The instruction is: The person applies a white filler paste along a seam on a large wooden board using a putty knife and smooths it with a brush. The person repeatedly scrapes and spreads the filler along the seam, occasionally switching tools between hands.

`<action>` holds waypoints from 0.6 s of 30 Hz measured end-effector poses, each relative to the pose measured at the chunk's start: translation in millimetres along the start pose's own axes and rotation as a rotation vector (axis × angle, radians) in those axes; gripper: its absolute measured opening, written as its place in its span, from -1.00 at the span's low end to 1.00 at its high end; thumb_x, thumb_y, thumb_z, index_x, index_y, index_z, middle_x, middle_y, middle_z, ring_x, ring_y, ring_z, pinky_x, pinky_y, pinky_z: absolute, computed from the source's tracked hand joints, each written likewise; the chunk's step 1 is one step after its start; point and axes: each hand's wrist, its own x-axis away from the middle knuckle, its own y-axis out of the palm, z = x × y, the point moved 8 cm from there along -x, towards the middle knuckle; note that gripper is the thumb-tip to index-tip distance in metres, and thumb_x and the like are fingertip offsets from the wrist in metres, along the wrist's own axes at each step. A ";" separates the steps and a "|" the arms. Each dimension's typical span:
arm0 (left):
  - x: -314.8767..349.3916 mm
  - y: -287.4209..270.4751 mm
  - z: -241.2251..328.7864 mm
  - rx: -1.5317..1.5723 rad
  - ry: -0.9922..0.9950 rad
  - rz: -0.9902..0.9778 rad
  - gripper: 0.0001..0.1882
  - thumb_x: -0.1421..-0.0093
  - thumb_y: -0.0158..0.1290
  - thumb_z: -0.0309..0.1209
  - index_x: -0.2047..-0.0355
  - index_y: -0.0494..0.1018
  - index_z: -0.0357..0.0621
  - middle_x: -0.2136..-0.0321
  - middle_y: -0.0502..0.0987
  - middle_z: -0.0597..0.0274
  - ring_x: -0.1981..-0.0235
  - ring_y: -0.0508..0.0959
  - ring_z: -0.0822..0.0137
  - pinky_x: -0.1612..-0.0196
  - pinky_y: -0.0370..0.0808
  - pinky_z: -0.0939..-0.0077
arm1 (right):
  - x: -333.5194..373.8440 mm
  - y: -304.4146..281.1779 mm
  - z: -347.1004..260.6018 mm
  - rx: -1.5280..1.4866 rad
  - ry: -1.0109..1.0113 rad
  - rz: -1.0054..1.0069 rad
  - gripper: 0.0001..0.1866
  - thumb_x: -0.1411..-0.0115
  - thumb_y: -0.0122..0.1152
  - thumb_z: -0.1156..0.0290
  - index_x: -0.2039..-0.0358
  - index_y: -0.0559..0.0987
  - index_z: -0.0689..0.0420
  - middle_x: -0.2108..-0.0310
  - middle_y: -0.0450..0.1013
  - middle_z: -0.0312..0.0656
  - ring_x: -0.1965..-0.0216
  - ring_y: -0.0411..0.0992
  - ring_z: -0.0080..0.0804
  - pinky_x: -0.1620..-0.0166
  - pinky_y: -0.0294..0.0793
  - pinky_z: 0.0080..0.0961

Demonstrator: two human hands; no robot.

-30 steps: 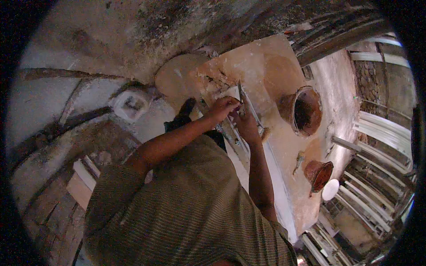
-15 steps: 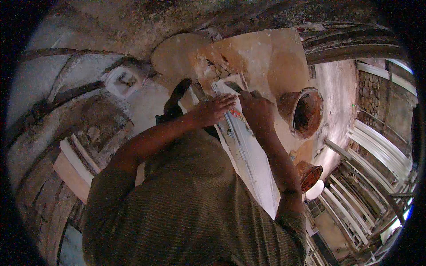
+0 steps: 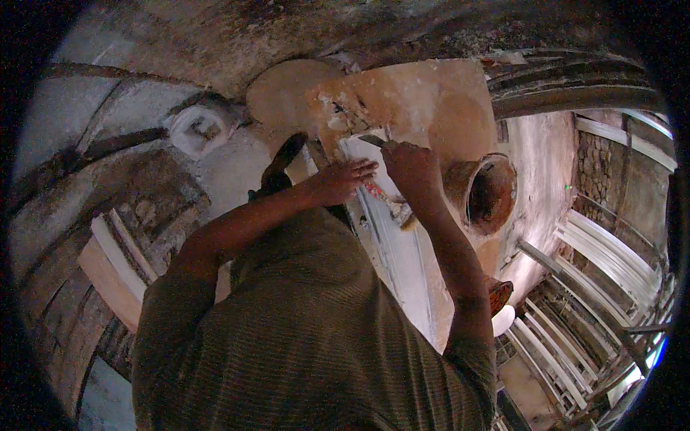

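A long white moulded strip, which looks like plaster, slants from the tan work surface down past my body to the lower right. My left hand lies on the strip's near edge with its fingers stretched out. My right hand is closed around a knife-like tool. Its dark flat blade points left over the strip's far end, and its handle is hidden in my fingers. Between my hands lies a small red-patterned thing. A pale, ragged lump sits beside my right wrist; its kind is unclear.
A rusty, crusted bucket lies tipped right of my right arm, with a second rusty container nearer. White strips rest on racks at the far right. Pale boards stand at the left. A dark curved object lies beyond my left forearm.
My right hand and the blade have shifted slightly up and left. The pale lump beside my right wrist now shows more fully. My left hand stays on the strip.
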 end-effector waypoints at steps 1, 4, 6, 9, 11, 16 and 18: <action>0.5 17.6 -10.9 -0.011 0.007 0.021 -0.36 -0.11 -0.02 -0.47 -0.24 0.22 -0.29 -0.33 0.14 -0.01 -0.38 0.08 0.10 -0.42 -0.03 0.20 | -2.9 2.8 2.6 0.013 -0.017 -0.008 -0.84 -0.20 0.07 0.29 0.46 0.54 0.03 0.51 0.53 -0.19 0.49 0.58 -0.24 0.45 0.56 -0.33; -0.2 13.6 -8.8 -0.018 -0.014 -0.049 -0.35 -0.10 0.00 -0.47 -0.25 0.22 -0.28 -0.35 0.10 0.03 -0.39 0.06 0.12 -0.41 -0.01 0.20 | 14.7 -27.5 -3.2 -0.033 0.005 0.074 -0.82 -0.22 0.06 0.27 0.45 0.54 0.03 0.52 0.53 -0.20 0.52 0.57 -0.24 0.48 0.55 -0.31; -1.5 11.4 -7.8 -0.016 -0.031 -0.104 -0.34 -0.08 0.01 -0.46 -0.24 0.23 -0.28 -0.37 0.08 0.05 -0.40 0.05 0.14 -0.41 0.00 0.21 | 2.0 7.6 -2.9 0.045 -0.025 0.056 -0.82 -0.23 0.07 0.26 0.45 0.54 0.02 0.52 0.53 -0.22 0.54 0.56 -0.24 0.50 0.54 -0.30; -0.6 18.8 -13.3 -0.028 -0.031 -0.099 -0.33 -0.06 0.03 -0.46 -0.24 0.23 -0.25 -0.37 0.06 0.09 -0.40 0.04 0.15 -0.41 0.01 0.21 | 5.1 0.3 5.1 0.016 -0.048 0.066 -0.85 -0.21 0.09 0.28 0.45 0.53 0.01 0.54 0.54 -0.23 0.56 0.56 -0.25 0.51 0.54 -0.28; -0.5 13.6 -12.7 -0.032 0.009 -0.035 -0.31 -0.04 0.03 -0.46 -0.25 0.23 -0.21 -0.37 0.08 0.09 -0.40 0.04 0.15 -0.40 0.01 0.19 | 7.4 -13.8 6.8 -0.023 -0.053 0.081 -0.89 -0.17 0.11 0.30 0.45 0.52 0.01 0.55 0.53 -0.23 0.56 0.56 -0.26 0.52 0.53 -0.27; 0.9 26.5 -12.5 -0.079 -0.005 -0.152 -0.31 -0.07 0.02 -0.43 -0.27 0.21 -0.20 -0.36 0.10 0.08 -0.39 0.06 0.14 -0.40 0.00 0.16 | -14.4 35.5 -13.7 0.013 -0.119 0.038 -0.93 -0.10 0.15 0.34 0.44 0.51 0.02 0.56 0.52 -0.20 0.55 0.57 -0.28 0.54 0.51 -0.28; -1.6 30.0 -20.9 -0.053 -0.025 -0.179 -0.32 -0.09 0.01 -0.43 -0.26 0.21 -0.19 -0.36 0.10 0.08 -0.39 0.05 0.14 -0.40 0.00 0.15 | -10.8 0.4 -25.2 -0.051 -0.129 0.088 -0.93 -0.10 0.14 0.34 0.45 0.52 0.03 0.56 0.52 -0.20 0.55 0.57 -0.26 0.54 0.50 -0.28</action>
